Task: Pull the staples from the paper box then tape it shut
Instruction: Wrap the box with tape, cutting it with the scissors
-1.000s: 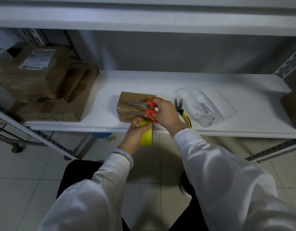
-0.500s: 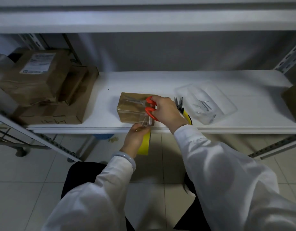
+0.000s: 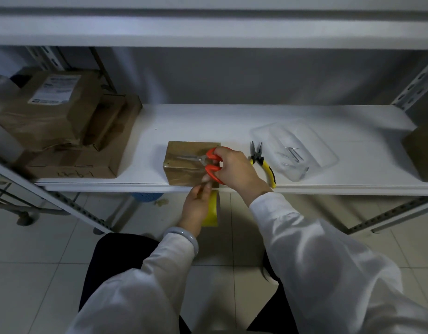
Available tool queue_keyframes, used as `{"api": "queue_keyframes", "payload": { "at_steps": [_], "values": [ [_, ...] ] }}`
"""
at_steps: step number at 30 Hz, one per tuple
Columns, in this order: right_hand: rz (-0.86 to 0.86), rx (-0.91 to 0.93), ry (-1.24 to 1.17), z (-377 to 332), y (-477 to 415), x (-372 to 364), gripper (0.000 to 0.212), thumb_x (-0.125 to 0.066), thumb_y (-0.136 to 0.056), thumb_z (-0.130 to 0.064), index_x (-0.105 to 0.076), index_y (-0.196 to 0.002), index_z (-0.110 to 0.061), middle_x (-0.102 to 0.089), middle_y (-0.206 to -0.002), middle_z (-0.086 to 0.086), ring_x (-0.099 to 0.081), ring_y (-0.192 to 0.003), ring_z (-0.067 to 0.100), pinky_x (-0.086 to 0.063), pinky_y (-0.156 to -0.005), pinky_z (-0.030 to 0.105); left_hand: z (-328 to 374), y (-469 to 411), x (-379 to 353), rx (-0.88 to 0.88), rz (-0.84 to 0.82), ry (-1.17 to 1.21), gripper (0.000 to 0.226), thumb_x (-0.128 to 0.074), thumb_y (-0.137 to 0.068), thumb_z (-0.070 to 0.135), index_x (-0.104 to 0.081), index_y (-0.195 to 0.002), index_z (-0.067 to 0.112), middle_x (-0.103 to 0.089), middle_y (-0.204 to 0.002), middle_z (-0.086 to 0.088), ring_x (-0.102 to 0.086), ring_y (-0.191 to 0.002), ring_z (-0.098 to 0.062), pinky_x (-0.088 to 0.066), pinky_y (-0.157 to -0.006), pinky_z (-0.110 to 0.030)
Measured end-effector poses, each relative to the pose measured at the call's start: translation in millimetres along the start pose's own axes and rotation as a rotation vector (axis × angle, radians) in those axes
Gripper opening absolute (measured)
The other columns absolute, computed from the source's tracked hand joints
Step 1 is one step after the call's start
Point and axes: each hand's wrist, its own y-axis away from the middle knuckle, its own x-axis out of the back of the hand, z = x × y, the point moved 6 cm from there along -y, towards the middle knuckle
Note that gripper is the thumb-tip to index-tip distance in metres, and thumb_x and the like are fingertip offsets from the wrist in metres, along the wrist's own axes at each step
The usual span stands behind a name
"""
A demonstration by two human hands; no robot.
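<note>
At the near edge of the shelf [image 3: 208, 121] sits the paper box [image 3: 181, 169], its top glossy with tape. My right hand [image 3: 234, 168] grips the red scissors [image 3: 203, 162] over it, blades pointing left. My left hand [image 3: 196, 203] holds the yellow tape roll [image 3: 213, 210] just below the edge. I'd keep the tape taut and cut close to the box's near face.

Brown box [image 3: 184, 169]; orange-handled scissors [image 3: 211, 162]; yellow tape roll [image 3: 211, 209].

Dim, bluish-grey throughout. Brightest on white flat metal shelf board [image 3: 232, 121]; heavy shadow behind it, softer shadow beneath. Bowed above it by wide-angle distortion; slightly soft everywhere.
</note>
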Motion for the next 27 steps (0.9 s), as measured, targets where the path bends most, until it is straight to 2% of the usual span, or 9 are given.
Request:
{"api": "queue_keyframes", "payload": {
  "at_steps": [4,6,8,13,15,18,20,25,27],
  "values": [
    [0.062,0.036,0.047,-3.7,2.7,1.4,0.034,-0.062,-0.085,-0.03,-0.061,-0.116,-0.016,-0.068,-0.108,0.006,-0.061,-0.102,0.025,-0.045,-0.086,0.027,-0.3,-6.7,-3.0,0.038,0.003,0.019,0.043,-0.038,-0.097,0.043,-0.048,-0.131,0.019,-0.051,-0.132,-0.005,-0.045,-0.122,-0.024,-0.031,-0.103,-0.034],
    [0.078,0.048,0.064,-6.2,3.1,2.9,0.035,-0.062,-0.085,-0.03,-0.061,-0.116,-0.015,-0.068,-0.108,0.007,-0.061,-0.102,0.026,-0.044,-0.086,0.027,-0.8,-9.8,-4.0,0.046,-0.011,0.056,0.036,-0.043,-0.094,0.045,-0.053,-0.121,0.023,-0.054,-0.12,-0.002,-0.049,-0.116,-0.022,-0.034,-0.101,-0.034],
    [0.085,0.055,0.058,-6.2,3.2,2.0,0.034,-0.063,-0.085,-0.031,-0.062,-0.115,-0.015,-0.069,-0.106,0.006,-0.062,-0.101,0.026,-0.043,-0.085,0.026,-4.3,-11.7,-4.4,0.076,-0.029,0.114,0.031,-0.048,-0.092,0.045,-0.054,-0.116,0.026,-0.056,-0.123,-0.002,-0.05,-0.118,-0.023,-0.037,-0.104,-0.037],
    [0.096,0.045,0.095,-8.0,4.1,1.2,0.035,-0.059,-0.087,-0.034,-0.059,-0.118,-0.017,-0.068,-0.107,0.006,-0.061,-0.1,0.026,-0.043,-0.086,0.029,-2.7,-8.8,-2.5,0.047,-0.015,0.044,0.039,-0.03,-0.101,0.035,-0.043,-0.134,0.02,-0.047,-0.126,-0.003,-0.044,-0.121,-0.023,-0.031,-0.101,-0.033],
    [0.109,0.038,0.124,-10.2,1.8,-2.7,0.037,-0.058,-0.088,-0.038,-0.057,-0.119,-0.019,-0.067,-0.108,0.004,-0.06,-0.101,0.025,-0.042,-0.09,0.032,1.1,-10.1,-1.9,0.027,0.006,0.027,0.035,-0.028,-0.102,0.03,-0.049,-0.126,0.016,-0.052,-0.118,-0.008,-0.048,-0.114,-0.024,-0.033,-0.098,-0.032],
    [0.118,0.042,0.2,-13.5,-0.6,-12.8,0.035,-0.056,-0.088,-0.036,-0.055,-0.119,-0.018,-0.065,-0.111,0.004,-0.059,-0.104,0.025,-0.037,-0.094,0.033,-4.5,-19.4,-4.1,0.036,0.0,-0.026,0.025,-0.031,-0.1,0.026,-0.055,-0.097,0.018,-0.056,-0.098,-0.008,-0.055,-0.105,-0.028,-0.037,-0.093,-0.031],
    [0.113,0.045,0.216,-14.9,-0.9,-14.0,0.035,-0.055,-0.089,-0.035,-0.054,-0.12,-0.018,-0.065,-0.113,0.004,-0.059,-0.105,0.025,-0.036,-0.094,0.032,-7.0,-24.9,-1.9,0.03,0.004,-0.069,0.023,-0.034,-0.099,0.023,-0.057,-0.095,0.017,-0.057,-0.095,-0.007,-0.057,-0.104,-0.028,-0.04,-0.093,-0.032],
    [0.011,-0.036,-0.09,-6.7,-9.4,-0.5,0.037,-0.066,-0.083,-0.025,-0.059,-0.118,-0.013,-0.069,-0.109,0.007,-0.062,-0.104,0.024,-0.048,-0.093,0.029,7.5,-17.1,8.0,0.02,0.036,-0.027,0.025,-0.042,-0.097,0.024,-0.061,-0.102,0.009,-0.062,-0.111,-0.016,-0.056,-0.108,-0.03,-0.04,-0.099,-0.038],
    [0.017,-0.044,-0.207,-5.3,-8.1,10.5,0.037,-0.071,-0.082,-0.022,-0.06,-0.115,-0.011,-0.069,-0.106,0.004,-0.062,-0.1,0.017,-0.046,-0.085,0.018,9.3,-16.1,8.5,0.018,0.028,-0.02,0.025,-0.046,-0.095,0.026,-0.063,-0.105,0.01,-0.063,-0.114,-0.014,-0.057,-0.11,-0.031,-0.042,-0.094,-0.036]
  ]
}}
